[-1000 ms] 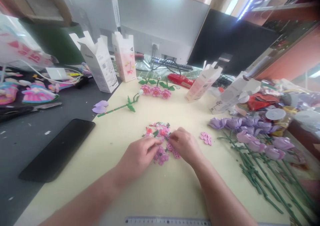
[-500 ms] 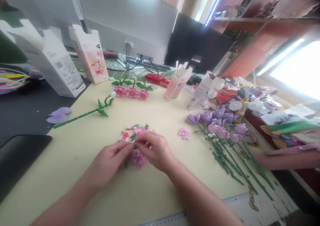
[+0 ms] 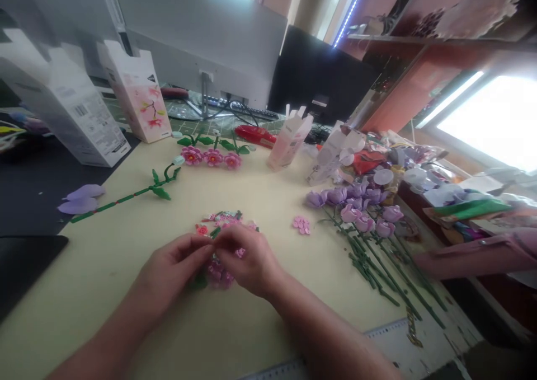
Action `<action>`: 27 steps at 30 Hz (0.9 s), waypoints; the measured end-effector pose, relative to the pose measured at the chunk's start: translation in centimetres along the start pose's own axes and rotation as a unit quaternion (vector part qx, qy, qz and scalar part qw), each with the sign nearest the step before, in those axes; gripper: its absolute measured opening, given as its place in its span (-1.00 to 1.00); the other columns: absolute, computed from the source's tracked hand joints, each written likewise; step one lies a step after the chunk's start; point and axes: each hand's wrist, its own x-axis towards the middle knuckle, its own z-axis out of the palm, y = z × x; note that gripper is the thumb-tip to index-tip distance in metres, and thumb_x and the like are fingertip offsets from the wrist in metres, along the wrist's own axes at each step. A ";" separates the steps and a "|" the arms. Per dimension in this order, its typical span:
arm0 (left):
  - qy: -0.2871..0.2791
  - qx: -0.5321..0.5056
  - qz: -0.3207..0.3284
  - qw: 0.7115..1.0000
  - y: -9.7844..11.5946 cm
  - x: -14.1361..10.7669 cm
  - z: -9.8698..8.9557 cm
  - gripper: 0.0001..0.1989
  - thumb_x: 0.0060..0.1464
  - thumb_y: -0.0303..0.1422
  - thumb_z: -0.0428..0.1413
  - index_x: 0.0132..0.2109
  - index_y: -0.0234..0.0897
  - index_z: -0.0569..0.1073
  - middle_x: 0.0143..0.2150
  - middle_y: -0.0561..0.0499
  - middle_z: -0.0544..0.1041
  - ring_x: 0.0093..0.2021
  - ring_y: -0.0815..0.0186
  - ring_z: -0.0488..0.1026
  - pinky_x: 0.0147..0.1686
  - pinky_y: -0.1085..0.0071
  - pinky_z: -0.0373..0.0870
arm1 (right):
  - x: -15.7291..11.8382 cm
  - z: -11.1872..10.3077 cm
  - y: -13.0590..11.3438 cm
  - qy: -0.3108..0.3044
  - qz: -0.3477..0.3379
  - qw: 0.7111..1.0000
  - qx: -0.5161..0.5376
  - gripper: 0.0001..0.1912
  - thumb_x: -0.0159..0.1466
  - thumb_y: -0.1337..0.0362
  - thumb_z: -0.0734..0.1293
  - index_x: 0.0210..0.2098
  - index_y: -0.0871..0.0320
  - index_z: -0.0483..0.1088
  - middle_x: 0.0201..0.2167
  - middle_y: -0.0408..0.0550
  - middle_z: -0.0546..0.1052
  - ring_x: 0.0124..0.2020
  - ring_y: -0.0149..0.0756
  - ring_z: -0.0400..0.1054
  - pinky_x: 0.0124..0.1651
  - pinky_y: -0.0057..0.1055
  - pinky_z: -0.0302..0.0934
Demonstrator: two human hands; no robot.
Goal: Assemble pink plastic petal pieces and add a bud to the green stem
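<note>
My left hand (image 3: pixel 174 261) and my right hand (image 3: pixel 249 257) meet fingertip to fingertip in the middle of the table, both pinched closed. Whatever is between the fingers is too small and covered to make out. Beneath and behind them lies a pile of small toy-brick pieces (image 3: pixel 226 219), pink, green, white and red, partly hidden by the hands. Pink petal pieces (image 3: pixel 220 275) show under the right hand. A small cluster of pink pieces (image 3: pixel 301 225) rests apart, to the right of the pile.
Three pink brick flowers (image 3: pixel 212 157) with green leaves lie at the back. A green stem (image 3: pixel 126 197) lies left, by purple petals (image 3: pixel 79 199). Purple brick roses (image 3: pixel 356 198) lie right. Opened boxes (image 3: pixel 142 100) and monitors (image 3: pixel 201 38) stand behind; a ruler (image 3: pixel 390 331) lies in front.
The camera view has shifted slightly, so things sit a little further left. My hands stay pinched together over the pile, with only small finger movement.
</note>
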 end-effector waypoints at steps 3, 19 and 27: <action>0.014 0.007 0.002 1.000 0.3 0.0 0.0 -0.65 -0.09 -0.08 0.26 -0.17 -0.16 0.56 -0.41 0.05 0.49 -0.42 0.33 0.33 -0.50 0.49 0.24 | -0.1 0.2 0.2 -0.007 0.005 1.000 0.023 -0.86 0.18 0.43 0.28 -0.30 0.11 0.42 -0.43 -0.20 0.50 -0.39 -0.44 0.35 -0.31 -0.52 0.24; 0.012 -0.121 -0.017 0.992 1.1 -0.4 -0.1 -0.76 0.03 -0.18 0.18 -0.35 -0.28 0.46 -0.46 0.06 0.45 -0.53 0.45 0.21 -0.54 0.52 0.14 | 1.3 -4.3 5.1 0.069 0.127 0.988 -0.045 -0.83 0.21 0.32 0.26 -0.32 0.10 0.51 -0.30 -0.07 0.55 -0.28 -0.30 0.41 -0.15 -0.35 0.27; 0.013 -0.121 0.000 0.993 1.2 -0.4 -0.1 -0.77 0.05 -0.18 0.17 -0.36 -0.28 0.45 -0.45 0.08 0.45 -0.53 0.46 0.21 -0.52 0.52 0.15 | 1.1 -4.7 4.8 -0.007 0.123 0.984 -0.125 -0.82 0.22 0.41 0.26 -0.39 0.10 0.50 -0.34 -0.10 0.51 -0.26 -0.31 0.38 -0.16 -0.37 0.21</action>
